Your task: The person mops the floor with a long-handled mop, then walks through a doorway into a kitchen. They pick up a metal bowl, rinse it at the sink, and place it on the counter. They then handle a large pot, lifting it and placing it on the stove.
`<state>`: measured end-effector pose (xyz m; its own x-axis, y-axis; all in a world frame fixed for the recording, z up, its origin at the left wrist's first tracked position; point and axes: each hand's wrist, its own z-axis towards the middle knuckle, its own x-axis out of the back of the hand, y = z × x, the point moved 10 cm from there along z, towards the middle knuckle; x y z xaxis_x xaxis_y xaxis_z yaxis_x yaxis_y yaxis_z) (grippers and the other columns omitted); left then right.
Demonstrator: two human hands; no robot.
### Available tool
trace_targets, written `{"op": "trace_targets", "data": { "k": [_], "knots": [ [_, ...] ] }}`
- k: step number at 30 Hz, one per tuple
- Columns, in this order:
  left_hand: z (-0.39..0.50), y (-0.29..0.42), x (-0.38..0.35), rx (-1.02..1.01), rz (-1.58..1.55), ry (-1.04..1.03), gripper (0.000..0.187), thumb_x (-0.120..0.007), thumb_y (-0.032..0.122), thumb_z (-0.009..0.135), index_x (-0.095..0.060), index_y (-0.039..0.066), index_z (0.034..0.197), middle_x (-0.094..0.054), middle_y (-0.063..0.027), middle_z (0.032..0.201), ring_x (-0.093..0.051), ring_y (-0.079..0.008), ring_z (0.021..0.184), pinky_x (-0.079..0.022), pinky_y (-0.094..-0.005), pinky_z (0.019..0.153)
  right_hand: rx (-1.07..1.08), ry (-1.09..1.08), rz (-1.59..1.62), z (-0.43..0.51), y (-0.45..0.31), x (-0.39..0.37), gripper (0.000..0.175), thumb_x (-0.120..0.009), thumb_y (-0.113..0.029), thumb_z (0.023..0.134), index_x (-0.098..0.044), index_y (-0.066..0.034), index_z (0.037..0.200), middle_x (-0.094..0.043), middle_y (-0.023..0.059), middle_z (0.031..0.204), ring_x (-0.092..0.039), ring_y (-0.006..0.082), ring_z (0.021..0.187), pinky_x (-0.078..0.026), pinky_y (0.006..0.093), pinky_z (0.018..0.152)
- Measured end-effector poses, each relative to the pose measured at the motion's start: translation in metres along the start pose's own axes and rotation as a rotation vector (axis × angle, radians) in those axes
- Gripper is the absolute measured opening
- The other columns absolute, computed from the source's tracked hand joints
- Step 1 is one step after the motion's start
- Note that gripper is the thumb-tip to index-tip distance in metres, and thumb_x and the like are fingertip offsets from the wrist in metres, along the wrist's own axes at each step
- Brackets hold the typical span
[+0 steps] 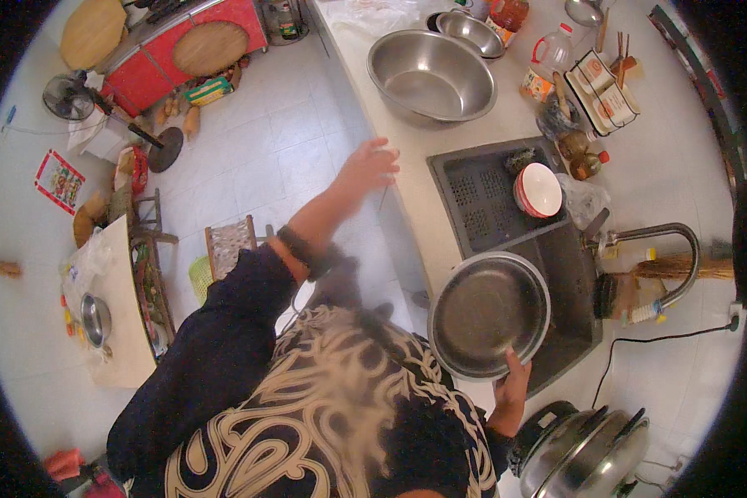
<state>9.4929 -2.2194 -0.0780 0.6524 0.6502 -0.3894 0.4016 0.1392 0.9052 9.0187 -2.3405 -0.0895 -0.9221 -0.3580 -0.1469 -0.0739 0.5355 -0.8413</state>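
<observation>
My right hand (514, 383) grips the near rim of a round metal basin (490, 316), its thumb over the edge. The basin is held over the near part of the dark sink (563, 311) and the counter's front edge. My left hand (373, 163) hangs at the counter's edge with its fingers apart, holding nothing. Beyond it a larger steel basin (431, 78) stands on the counter. A red and white bowl (538, 190) sits on the sink's draining section (492, 193), close to a dark scrubber (520, 160).
A curved faucet (666, 230) rises behind the sink. Bottles (551, 56), a wire rack (604, 93) and a small steel bowl (471, 34) line the counter. Steel cookware (591, 451) stands at the lower right. A small table (131, 348) and a fan (165, 149) are at left.
</observation>
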Motion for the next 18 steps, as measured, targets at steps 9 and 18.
{"op": "trace_targets", "data": {
  "k": [9,18],
  "knots": [
    [0.121,0.008,0.03,0.117,-0.19,0.252,0.072,-0.067,0.033,0.086,-0.026,0.003,0.137,-0.044,-0.0171,0.127,-0.052,-0.0335,0.111,-0.049,-0.0457,0.091,0.083,0.328,0.021,-0.026,-0.012,0.019,0.057,-0.064,-0.016,0.087,-0.038,-0.0042,0.137,-0.051,0.0121,0.13,-0.052,0.0282,0.116,-0.045,0.0437,0.093],
    [0.163,0.001,0.048,0.2,-0.083,0.151,0.061,-0.064,0.019,0.085,-0.029,0.008,0.134,-0.047,-0.0164,0.126,-0.053,-0.0301,0.111,-0.05,-0.046,0.091,0.112,0.452,0.054,-0.022,-0.018,-0.016,0.056,-0.06,-0.022,0.09,-0.039,-0.0015,0.137,-0.049,0.0131,0.133,-0.048,0.0264,0.121,-0.04,0.0427,0.101]
  ]
}}
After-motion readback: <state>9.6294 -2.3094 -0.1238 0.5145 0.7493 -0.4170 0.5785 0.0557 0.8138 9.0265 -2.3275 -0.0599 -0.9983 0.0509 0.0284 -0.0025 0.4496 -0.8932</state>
